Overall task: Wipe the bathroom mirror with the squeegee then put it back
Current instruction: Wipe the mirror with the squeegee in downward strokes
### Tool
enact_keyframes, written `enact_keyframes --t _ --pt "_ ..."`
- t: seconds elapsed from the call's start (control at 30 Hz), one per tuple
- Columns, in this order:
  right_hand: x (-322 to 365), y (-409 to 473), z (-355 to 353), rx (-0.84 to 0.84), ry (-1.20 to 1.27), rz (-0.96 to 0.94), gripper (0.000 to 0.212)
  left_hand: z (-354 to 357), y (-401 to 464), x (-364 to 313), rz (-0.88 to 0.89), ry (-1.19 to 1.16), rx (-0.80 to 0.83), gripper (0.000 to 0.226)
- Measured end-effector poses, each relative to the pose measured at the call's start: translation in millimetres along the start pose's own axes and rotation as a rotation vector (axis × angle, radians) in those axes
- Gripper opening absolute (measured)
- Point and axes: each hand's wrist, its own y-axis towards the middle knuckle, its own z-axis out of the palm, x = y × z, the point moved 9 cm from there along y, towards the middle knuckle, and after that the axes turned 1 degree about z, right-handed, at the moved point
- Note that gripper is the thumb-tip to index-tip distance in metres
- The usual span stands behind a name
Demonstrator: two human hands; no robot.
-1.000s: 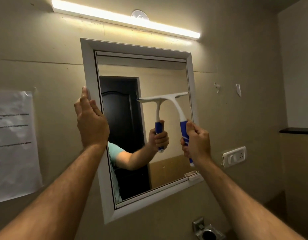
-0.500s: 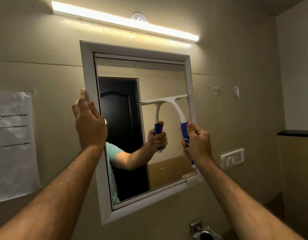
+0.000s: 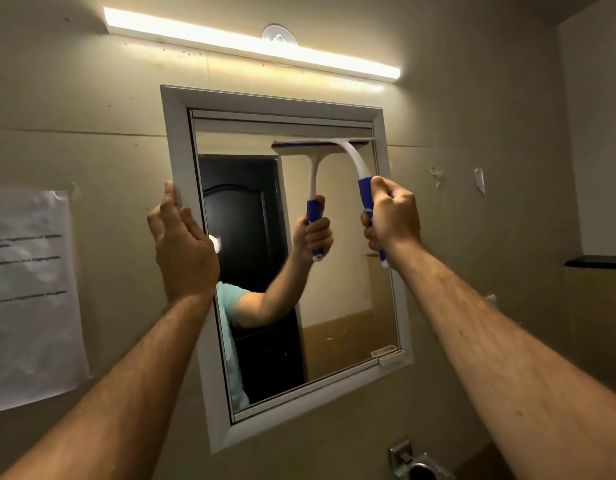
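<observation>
A beige bathroom wall (image 3: 472, 116) fills the view. At its centre hangs a white-framed mirror (image 3: 337, 271), with a lit tube light (image 3: 251, 43) at twelve o'clock above it and a taped paper notice (image 3: 29, 296) at nine o'clock. The left hand (image 3: 183, 251) rests with straight fingers against the frame's left edge. The right hand (image 3: 391, 216) is clenched around the blue handle of the squeegee (image 3: 355, 161), whose blade presses the glass near the mirror's top right.
</observation>
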Motion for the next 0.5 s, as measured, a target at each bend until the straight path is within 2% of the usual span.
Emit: enact_keyframes --t 0.13,0.37,0.5 --pt "-7 0 3 0.008 0.027 0.009 0.023 -1 1 1 0.014 0.007 -0.014 0.042" --pt "-79 -39 -23 0.001 -0.056 0.065 0.039 -1 0 0 0.006 0.008 -0.013 0.042" --pt "-64 -36 -23 0.004 -0.105 0.011 0.041 -1 0 -1 -0.001 0.003 -0.009 0.042"
